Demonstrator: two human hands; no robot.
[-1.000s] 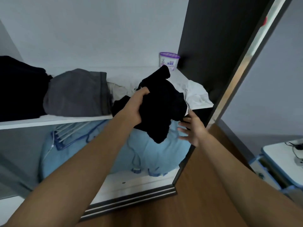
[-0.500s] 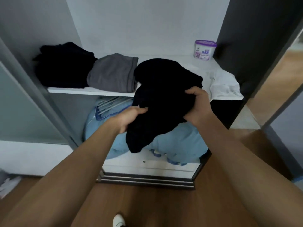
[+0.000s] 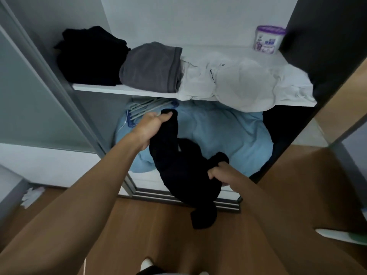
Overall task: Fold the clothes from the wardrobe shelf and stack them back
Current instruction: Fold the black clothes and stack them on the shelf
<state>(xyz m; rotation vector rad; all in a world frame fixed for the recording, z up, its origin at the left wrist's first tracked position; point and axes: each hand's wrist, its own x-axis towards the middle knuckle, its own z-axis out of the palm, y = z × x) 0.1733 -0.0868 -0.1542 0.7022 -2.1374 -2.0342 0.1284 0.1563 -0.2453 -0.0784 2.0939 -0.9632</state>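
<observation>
A: Item one?
B: Black garment [image 3: 178, 171], off the shelf, hanging at frame centre. Left hand [image 3: 148, 129] clenched on its top edge, 11 o'clock; right hand [image 3: 217, 171] fisted on a bunch, 3 o'clock.
A: Shelf [image 3: 127, 90]?
B: Black pile [image 3: 89, 56], grey fold [image 3: 151, 66], white heap [image 3: 238, 82], 12 o'clock.

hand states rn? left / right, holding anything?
Left hand: closed, grip on upper edge of the crumpled black fabric garment.
Right hand: closed, grip on the same garment.
</observation>
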